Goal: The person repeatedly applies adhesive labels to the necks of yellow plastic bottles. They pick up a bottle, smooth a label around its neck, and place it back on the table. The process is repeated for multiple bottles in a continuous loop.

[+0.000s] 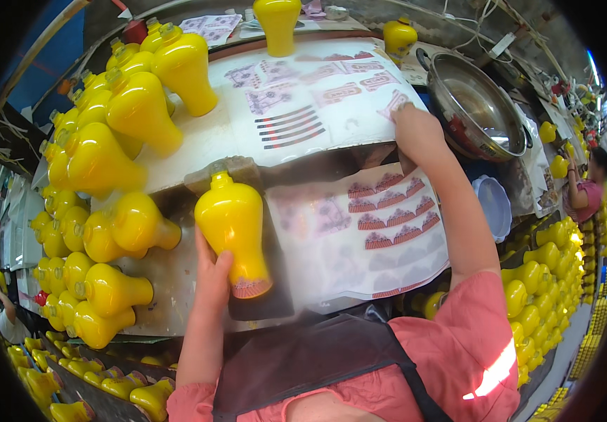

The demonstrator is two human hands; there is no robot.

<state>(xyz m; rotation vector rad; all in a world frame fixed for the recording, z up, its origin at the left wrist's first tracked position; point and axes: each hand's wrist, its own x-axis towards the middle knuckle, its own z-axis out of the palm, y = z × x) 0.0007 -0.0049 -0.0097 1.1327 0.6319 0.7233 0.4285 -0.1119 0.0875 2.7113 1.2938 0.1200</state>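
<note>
My left hand (211,276) grips the lower body of a glossy yellow vase (229,214), which stands tilted in front of me. A patterned purple-red band (251,288) runs around its narrow base. At the right side of the white board (356,133), my right hand (416,130) has its fingers pinched on a small purple-printed decal (393,104). Other purple decals (270,100) and a set of dark strips (291,126) lie wet on that board. Closer to me, a white sheet (317,271) carries rows of fan-shaped red-purple decals (388,211).
Many yellow vases (135,112) crowd the left side, several lying tilted. One vase (277,28) stands at the board's far edge. A metal basin (476,105) and a pale plastic tub (492,207) sit at the right. Another person (588,186) is at the far right.
</note>
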